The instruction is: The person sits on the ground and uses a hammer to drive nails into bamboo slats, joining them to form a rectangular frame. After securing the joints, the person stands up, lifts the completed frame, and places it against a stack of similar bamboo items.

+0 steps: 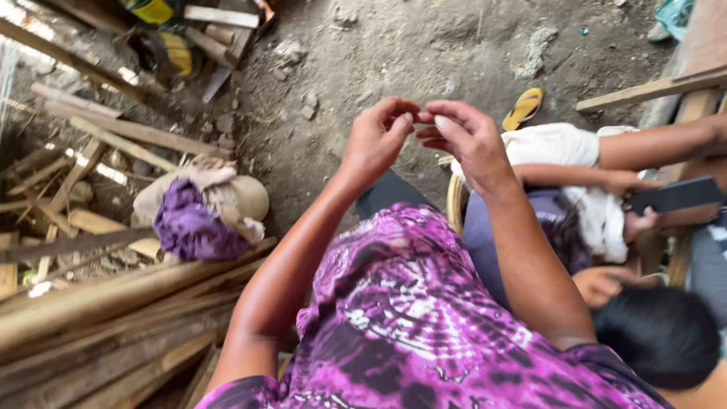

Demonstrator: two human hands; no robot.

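We hold both hands raised over the dirt floor (394, 45), left hand (376, 140) and right hand (469, 140) fingertips pinched together on something tiny; what it is we cannot tell. Progress cannot be judged. Timber (98, 303) lies left.

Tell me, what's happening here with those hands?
A person in a purple patterned shirt holds both hands up over the dirt ground. The left hand and right hand meet at the fingertips, pinching something too small to make out. Beside them, another person's hand holds a dark phone. Wooden planks lie at the left.
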